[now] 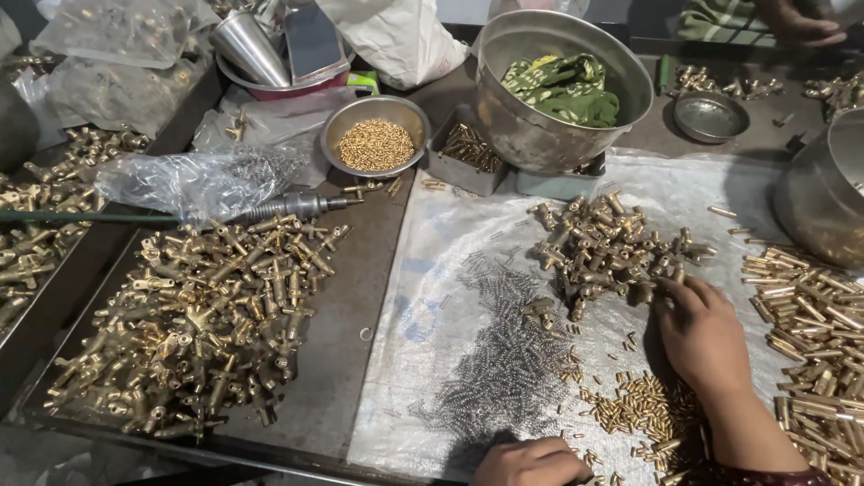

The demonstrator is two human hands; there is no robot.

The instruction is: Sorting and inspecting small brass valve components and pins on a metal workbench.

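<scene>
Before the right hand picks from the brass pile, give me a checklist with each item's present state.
1. Right hand at the pile of brass fittings: ok, fingertips touch its near edge.
2. Right hand free of parts: cannot tell, palm faces down.
3. Left hand clear of the pile: ok, it rests at the near edge of the plastic sheet.
4. Small steel springs within reach: ok, spread between the hands.
5. Short brass pins at hand: ok, heaped beside the right wrist.
6. Left hand's grip: cannot tell, mostly cut off.
</scene>
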